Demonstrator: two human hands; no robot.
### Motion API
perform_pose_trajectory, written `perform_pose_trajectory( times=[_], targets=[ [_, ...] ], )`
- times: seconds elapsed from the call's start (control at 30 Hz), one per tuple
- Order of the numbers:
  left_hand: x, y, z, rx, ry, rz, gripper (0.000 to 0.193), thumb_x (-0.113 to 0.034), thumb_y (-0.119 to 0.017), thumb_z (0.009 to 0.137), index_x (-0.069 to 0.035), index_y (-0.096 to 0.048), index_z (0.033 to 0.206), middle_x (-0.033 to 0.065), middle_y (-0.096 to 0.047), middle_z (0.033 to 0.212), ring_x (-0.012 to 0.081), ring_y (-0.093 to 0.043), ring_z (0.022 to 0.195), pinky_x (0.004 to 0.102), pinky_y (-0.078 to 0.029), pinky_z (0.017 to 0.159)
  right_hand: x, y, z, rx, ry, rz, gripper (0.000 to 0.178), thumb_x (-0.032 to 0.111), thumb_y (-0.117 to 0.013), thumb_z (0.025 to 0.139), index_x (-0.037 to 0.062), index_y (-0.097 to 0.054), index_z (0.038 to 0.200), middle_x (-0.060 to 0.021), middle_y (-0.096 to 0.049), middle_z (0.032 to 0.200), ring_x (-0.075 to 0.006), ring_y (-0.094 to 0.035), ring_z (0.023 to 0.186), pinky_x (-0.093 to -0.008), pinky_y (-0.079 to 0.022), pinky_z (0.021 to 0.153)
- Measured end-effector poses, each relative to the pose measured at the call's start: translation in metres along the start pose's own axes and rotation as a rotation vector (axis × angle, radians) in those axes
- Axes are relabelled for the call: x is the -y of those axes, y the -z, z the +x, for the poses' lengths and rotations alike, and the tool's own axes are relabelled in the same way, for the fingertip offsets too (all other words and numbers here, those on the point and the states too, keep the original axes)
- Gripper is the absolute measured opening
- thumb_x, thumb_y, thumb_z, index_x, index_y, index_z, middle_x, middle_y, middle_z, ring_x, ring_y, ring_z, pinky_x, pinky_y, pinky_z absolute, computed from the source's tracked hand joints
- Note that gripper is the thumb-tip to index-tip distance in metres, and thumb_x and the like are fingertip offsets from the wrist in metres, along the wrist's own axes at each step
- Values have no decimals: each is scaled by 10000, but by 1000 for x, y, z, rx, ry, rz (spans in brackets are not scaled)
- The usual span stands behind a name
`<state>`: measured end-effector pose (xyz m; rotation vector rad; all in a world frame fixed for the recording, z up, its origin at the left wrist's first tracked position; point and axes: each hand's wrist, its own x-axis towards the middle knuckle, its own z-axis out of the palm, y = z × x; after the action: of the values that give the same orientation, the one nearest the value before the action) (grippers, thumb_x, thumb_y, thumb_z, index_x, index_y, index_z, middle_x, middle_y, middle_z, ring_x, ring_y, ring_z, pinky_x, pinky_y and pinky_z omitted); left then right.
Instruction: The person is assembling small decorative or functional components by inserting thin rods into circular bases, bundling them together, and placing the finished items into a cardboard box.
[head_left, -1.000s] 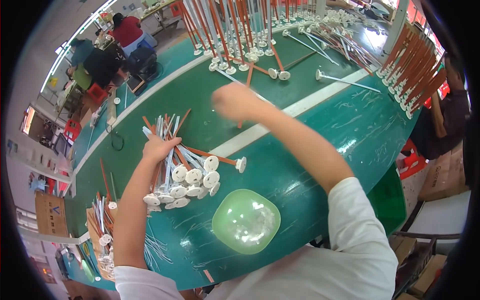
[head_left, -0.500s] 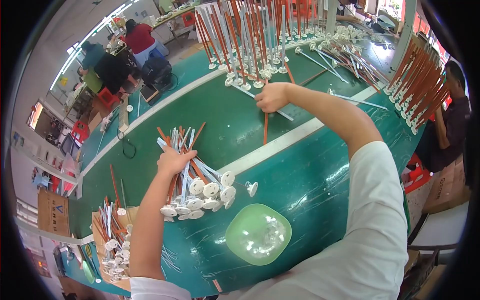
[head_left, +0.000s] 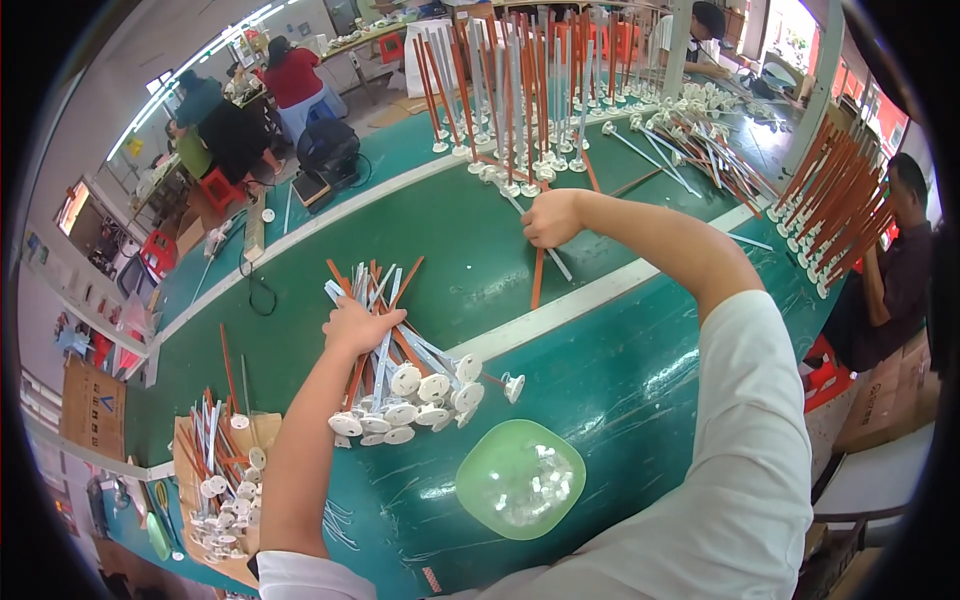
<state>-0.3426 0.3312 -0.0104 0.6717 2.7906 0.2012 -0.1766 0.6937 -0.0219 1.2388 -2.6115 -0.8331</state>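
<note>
My left hand (head_left: 358, 326) is closed around a bundle of thin silver and orange-brown strips (head_left: 385, 350), thumb lying across them. White round discs (head_left: 406, 378) on their ends fan out toward me, and the strips' plain ends poke out beyond the hand. Farther out, my right hand (head_left: 553, 217) is closed on a silver strip (head_left: 560, 263) that slants across the green table. An orange-brown strip (head_left: 538, 280) extends from beneath that hand; whether the fingers also grip it, I cannot tell. Upright strips on white disc bases (head_left: 528, 185) stand just beyond.
A green bowl (head_left: 480, 470) of small clear pieces sits near me. More disc-ended strips lie on cardboard (head_left: 190, 440) at left and in a pile (head_left: 715, 150) at far right. A white rail (head_left: 500, 330) crosses the table. A person (head_left: 905, 240) sits at right, beside standing strips (head_left: 835, 190).
The silver strip at my right hand has swung to a steeper slant. My left hand stays on its bundle, its thumb shifted slightly. The whole view has moved a little.
</note>
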Motion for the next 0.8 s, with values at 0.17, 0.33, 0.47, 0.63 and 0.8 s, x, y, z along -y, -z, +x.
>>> perform_pose_trajectory(
  times=[0.17,0.33,0.47,0.63,0.8],
  targets=[
    [-2,-3,3,13,29,34,1216,-668,-709,636,171,-251,1389,312,-457,1326,427,-487,1210,439,-406,1022,13,19,5,-67,-214,-46,74,160,-631,709,101,-593,686,-10,-576,726,-204,-622,780,-345,-541,548],
    [2,-5,3,0,35,52,1189,-654,-705,638,178,-282,1375,306,-462,1322,413,-477,1222,433,-393,1030,2,45,-1,-320,-515,-29,63,165,-636,735,105,-620,735,-27,-584,730,-204,-625,764,-363,-532,564],
    [3,-1,4,17,2,85,1213,-696,-676,639,202,-288,1358,313,-460,1327,387,-484,1225,427,-385,1019,-33,81,-2,-577,-1150,464,183,244,-697,816,84,-724,900,-106,-679,732,-285,-649,671,-389,-508,610],
    [6,12,8,83,-58,52,1201,-779,-587,664,204,-358,1315,317,-498,1300,391,-501,1220,450,-388,1013,-59,117,-3,-621,-1242,487,236,271,-710,840,54,-727,929,-94,-688,725,-188,-652,638,-317,-506,623],
    [1,63,-11,-245,-373,209,945,-762,-531,757,83,-593,1177,330,-537,1237,433,-466,1226,473,-384,1032,-46,161,16,-779,-1197,636,311,302,-683,874,-7,-683,906,-75,-659,708,-120,-618,622,-282,-481,577]
  ],
)
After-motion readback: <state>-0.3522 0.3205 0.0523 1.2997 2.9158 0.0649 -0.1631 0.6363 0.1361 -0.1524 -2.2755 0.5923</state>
